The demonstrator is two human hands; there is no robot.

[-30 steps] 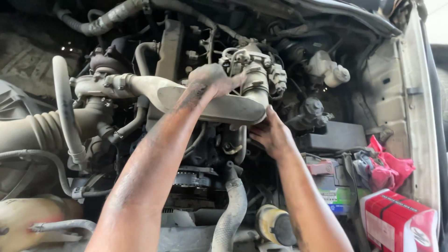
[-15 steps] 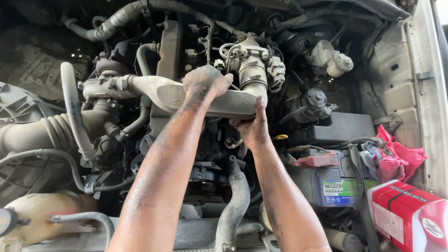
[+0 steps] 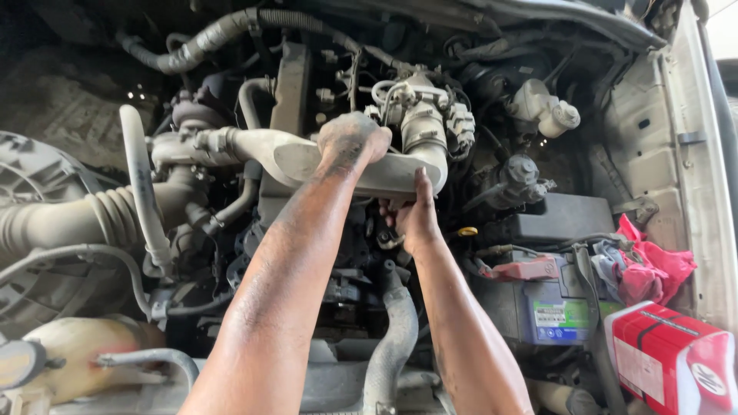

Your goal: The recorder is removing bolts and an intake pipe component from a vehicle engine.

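Head view: open engine bay, left hand (image 3: pixel 350 138) on top of the grey intake pipe (image 3: pixel 338 163), fingers curled down over it. Right hand (image 3: pixel 415 219) under the pipe's right end, fingers pressed up against its underside, gripping or only bracing can't tell. Pipe sits across the engine top, left end joined at the clamped hose (image 3: pixel 207 144), so not lifted out. Battery (image 3: pixel 550 311), red rag (image 3: pixel 649 265) and red box (image 3: pixel 676 365) at right

Dusty engine bay (image 3: pixel 646 115) — battery (image 3: pixel 553 307), pink rag (image 3: pixel 646 265), red box (image 3: pixel 673 361) inside.
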